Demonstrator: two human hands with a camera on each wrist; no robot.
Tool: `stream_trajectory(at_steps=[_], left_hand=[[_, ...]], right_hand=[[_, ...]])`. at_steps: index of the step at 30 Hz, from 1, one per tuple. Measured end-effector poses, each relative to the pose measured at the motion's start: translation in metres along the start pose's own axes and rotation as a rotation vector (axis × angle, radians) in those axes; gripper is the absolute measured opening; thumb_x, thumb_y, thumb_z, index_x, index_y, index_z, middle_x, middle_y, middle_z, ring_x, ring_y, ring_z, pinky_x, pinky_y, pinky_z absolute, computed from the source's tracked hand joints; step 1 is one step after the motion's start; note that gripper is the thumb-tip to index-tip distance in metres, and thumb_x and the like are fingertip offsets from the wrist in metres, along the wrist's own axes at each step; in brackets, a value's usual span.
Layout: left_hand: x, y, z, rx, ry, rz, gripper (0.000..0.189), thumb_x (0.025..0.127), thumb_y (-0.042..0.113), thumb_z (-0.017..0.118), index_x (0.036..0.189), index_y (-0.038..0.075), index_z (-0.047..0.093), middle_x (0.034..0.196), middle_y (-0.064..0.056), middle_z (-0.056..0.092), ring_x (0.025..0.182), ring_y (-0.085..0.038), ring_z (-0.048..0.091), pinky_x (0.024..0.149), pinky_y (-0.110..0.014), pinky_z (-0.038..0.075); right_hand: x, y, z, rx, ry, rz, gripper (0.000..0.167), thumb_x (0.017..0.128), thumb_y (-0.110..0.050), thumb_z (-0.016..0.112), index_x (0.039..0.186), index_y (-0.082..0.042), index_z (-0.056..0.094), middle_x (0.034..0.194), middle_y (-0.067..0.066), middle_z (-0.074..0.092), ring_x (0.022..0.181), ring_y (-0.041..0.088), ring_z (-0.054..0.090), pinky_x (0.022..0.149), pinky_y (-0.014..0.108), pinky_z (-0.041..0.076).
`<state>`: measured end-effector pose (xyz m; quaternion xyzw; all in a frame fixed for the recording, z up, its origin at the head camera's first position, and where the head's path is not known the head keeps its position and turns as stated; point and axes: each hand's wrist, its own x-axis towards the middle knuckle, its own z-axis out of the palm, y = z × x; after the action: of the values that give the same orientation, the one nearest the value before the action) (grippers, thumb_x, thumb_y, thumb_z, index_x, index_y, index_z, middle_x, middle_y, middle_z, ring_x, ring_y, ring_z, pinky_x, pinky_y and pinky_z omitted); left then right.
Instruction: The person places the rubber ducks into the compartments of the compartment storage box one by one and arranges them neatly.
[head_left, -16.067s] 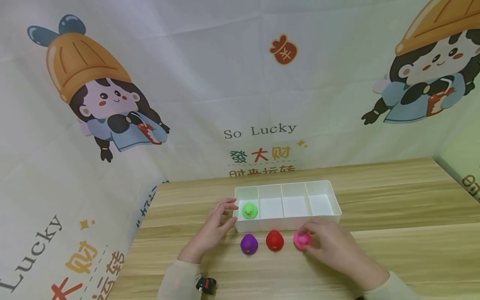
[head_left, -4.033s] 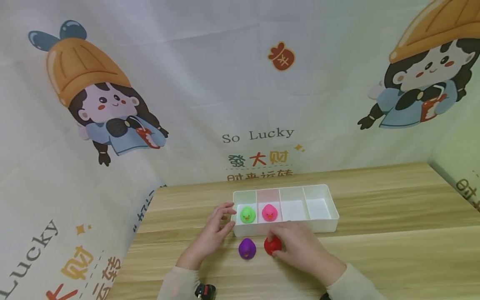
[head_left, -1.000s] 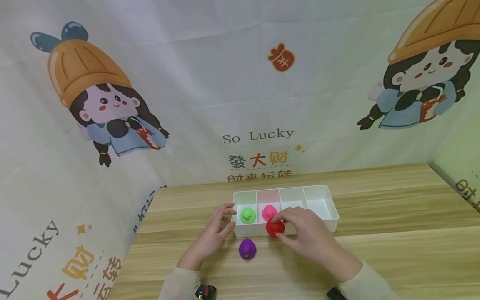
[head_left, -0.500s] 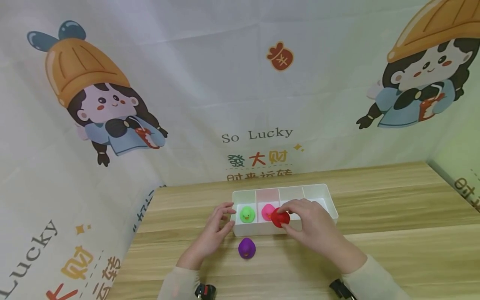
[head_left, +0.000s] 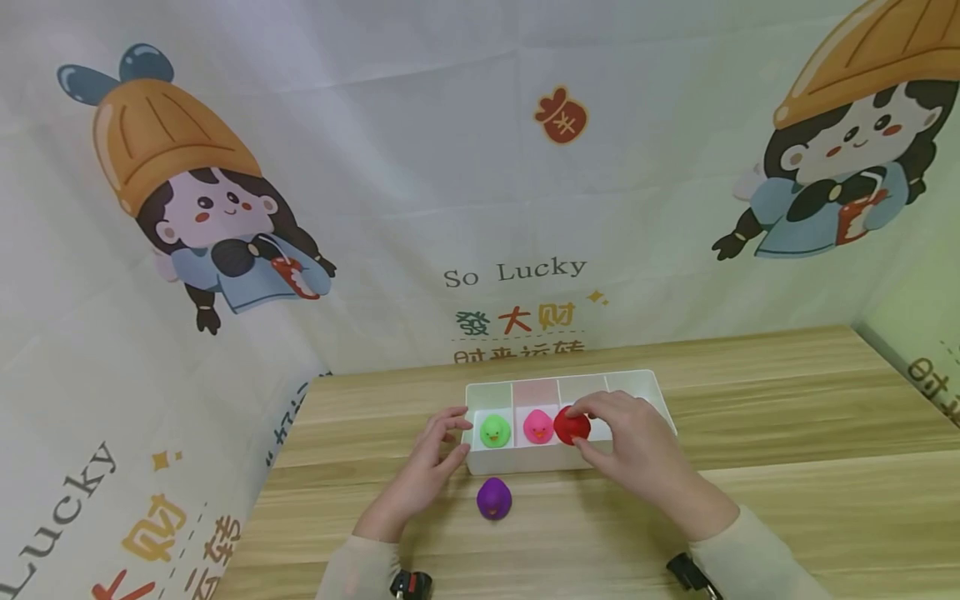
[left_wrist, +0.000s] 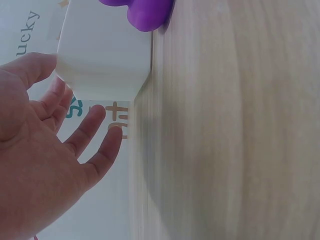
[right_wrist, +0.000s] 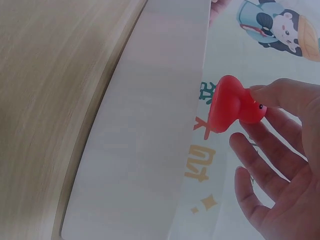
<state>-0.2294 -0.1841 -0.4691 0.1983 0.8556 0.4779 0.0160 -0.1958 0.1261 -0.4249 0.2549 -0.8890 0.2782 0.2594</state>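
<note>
Above the third compartment of a white divided box (head_left: 517,460), my right hand (head_left: 637,442) pinches a red rubber duck (head_left: 572,426) between thumb and fingers. In the right wrist view the red duck (right_wrist: 235,105) hangs over the box's rim. At the box's left end my left hand (head_left: 420,471) touches the edge with thumb and fingertips, its other fingers loosely extended in the left wrist view. A green duck (head_left: 495,431) sits in the first compartment and a pink duck (head_left: 538,427) in the second. On the table in front of the box stands a purple duck (head_left: 494,498).
The box stands on a wood-grain table (head_left: 787,500). Behind it hangs a white cloth (head_left: 420,167) printed with cartoon figures and lettering. A dark strap device (head_left: 411,583) is on the left wrist, another (head_left: 690,573) on the right.
My right hand has taken the red duck from the table and raised it rightward over the third compartment. Earlier, the pink duck went from the table into the second compartment. My left hand stays put.
</note>
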Motion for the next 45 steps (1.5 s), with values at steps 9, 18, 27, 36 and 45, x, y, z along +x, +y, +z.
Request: stream_trajectory(at_steps=[9,18,27,36,45], left_hand=[[-0.001,0.001,-0.001,-0.008,0.005,-0.008,0.025,0.103,0.005,0.058,0.128,0.005,0.056,0.159,-0.013,0.041,0.123,-0.030,0.049,0.103,-0.047,0.047],[0.000,0.003,0.000,-0.005,0.008,-0.023,0.025,0.104,0.007,0.058,0.129,0.006,0.056,0.159,-0.012,0.041,0.124,-0.031,0.048,0.101,-0.042,0.046],[-0.001,-0.001,0.000,0.010,0.013,-0.042,0.027,0.104,0.005,0.057,0.130,0.003,0.056,0.160,-0.012,0.040,0.125,-0.033,0.048,0.104,-0.046,0.046],[0.000,-0.002,0.000,0.025,0.014,-0.042,0.026,0.104,0.006,0.056,0.130,0.004,0.056,0.160,-0.011,0.040,0.124,-0.032,0.047,0.102,-0.043,0.046],[0.000,-0.001,0.001,0.018,0.005,-0.015,0.025,0.104,0.006,0.056,0.129,0.005,0.055,0.159,-0.013,0.040,0.124,-0.035,0.049,0.103,-0.047,0.047]], right_hand=[[0.001,0.005,0.000,-0.022,-0.001,0.007,0.030,0.075,-0.007,0.088,0.101,-0.012,0.074,0.100,-0.002,0.077,0.090,0.019,0.070,0.079,0.039,0.058],[0.001,0.012,0.000,-0.049,0.003,0.025,0.030,0.075,-0.006,0.088,0.101,-0.011,0.074,0.101,-0.001,0.078,0.093,0.021,0.071,0.080,0.042,0.058],[0.002,0.019,0.005,-0.051,-0.021,0.066,0.028,0.077,-0.007,0.087,0.101,-0.011,0.074,0.100,0.001,0.078,0.093,0.023,0.070,0.083,0.043,0.058],[0.004,0.028,0.008,-0.073,-0.078,0.109,0.026,0.080,-0.009,0.087,0.103,-0.011,0.075,0.100,0.002,0.077,0.094,0.024,0.069,0.082,0.043,0.058],[0.005,0.032,0.008,-0.007,-0.134,0.161,0.026,0.081,-0.007,0.086,0.105,-0.008,0.074,0.101,0.005,0.076,0.092,0.024,0.067,0.082,0.041,0.059]])
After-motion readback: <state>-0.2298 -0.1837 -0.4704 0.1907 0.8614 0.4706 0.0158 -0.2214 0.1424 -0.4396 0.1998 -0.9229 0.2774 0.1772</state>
